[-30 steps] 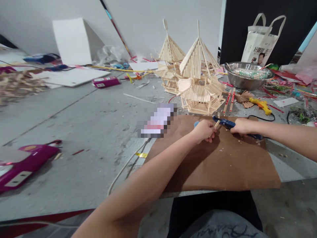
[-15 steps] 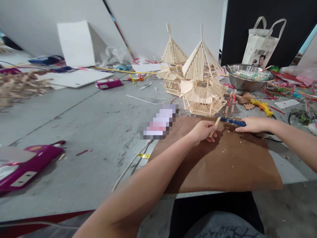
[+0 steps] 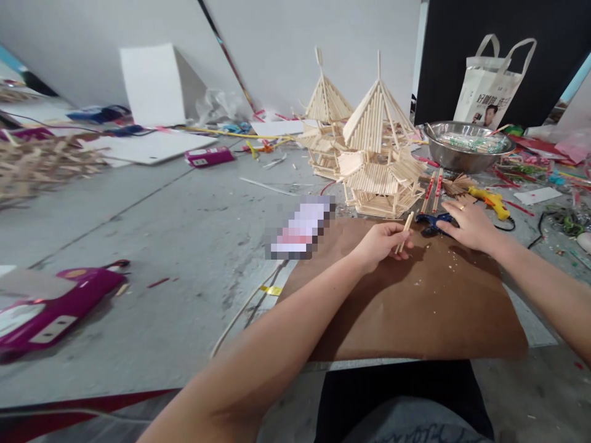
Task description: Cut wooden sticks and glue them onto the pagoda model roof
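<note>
Short wooden sticks (image 3: 404,232) are pinched upright in my left hand (image 3: 384,243), over the upper part of a brown sheet (image 3: 415,307). To the right, my right hand (image 3: 468,224) has its fingers spread beside a dark blue tool (image 3: 433,224) that lies at the sheet's top edge. Whether the fingertips touch the tool is unclear. Just behind my left hand stands a stick-built pavilion model (image 3: 376,178) with a pointed roof, and a second such model (image 3: 327,101) is behind it.
A yellow glue gun (image 3: 492,202) lies right of the models, below a metal bowl (image 3: 468,161). A blurred phone (image 3: 302,226) with a cable is left of the sheet. Purple power strips (image 3: 69,307) sit at left. A white bag (image 3: 484,92) stands behind the bowl.
My right hand has let go of the blue tool, which now rests on the surface, and its fingers have spread. My left hand has shifted slightly right with the sticks.
</note>
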Demonstrator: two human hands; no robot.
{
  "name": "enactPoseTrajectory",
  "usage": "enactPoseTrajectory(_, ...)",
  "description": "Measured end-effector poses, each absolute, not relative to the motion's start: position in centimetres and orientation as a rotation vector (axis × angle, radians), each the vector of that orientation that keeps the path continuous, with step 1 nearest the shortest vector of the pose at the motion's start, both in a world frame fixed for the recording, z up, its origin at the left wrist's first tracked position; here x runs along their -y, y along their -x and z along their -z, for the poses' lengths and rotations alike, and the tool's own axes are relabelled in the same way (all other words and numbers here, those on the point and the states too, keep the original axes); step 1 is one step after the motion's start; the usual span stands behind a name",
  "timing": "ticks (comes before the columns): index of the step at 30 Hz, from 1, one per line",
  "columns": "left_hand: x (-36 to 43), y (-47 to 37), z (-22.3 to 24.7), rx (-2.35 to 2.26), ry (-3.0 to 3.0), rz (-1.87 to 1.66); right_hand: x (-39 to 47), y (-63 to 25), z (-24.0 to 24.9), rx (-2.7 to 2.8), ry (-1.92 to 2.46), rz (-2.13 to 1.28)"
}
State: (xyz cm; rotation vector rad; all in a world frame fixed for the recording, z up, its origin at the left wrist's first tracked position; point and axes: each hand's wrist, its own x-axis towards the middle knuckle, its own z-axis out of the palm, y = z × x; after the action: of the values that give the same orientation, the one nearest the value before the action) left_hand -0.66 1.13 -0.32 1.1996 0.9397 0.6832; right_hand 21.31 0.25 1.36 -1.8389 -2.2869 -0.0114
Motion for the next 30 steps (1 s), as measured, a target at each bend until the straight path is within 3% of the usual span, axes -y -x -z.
enactPoseTrajectory(4, -0.9, 0.5, 0.3, -0.941, -1.217, -0.678, -0.1, -18.3, -2.2, 2.023, 1.582, -0.422)
enactPoseTrajectory(10, -0.6, 0.4, 0.2, -0.969, -1.271, -0.725, -0.1, -16.2, -0.1, 2.134, 1.343, 0.039)
enactPoseTrajectory(15, -0.7, 0.3, 0.4, -0.958, -1.287, -0.746, 0.2, -16.6, 0.6, 2.203, 1.29, 0.132)
enactPoseTrajectory(23, -0.6, 0.0, 0.5, -0.977, -1.342, -0.686, 0.2, -16.2, 0.4, 1.675, 1.259, -0.781)
enactPoseTrajectory(30, -1.0, 0.3, 1.1, -0.996, -1.336, -0.815, -0.3, -16.4, 0.1, 1.254, 1.288, -1.082)
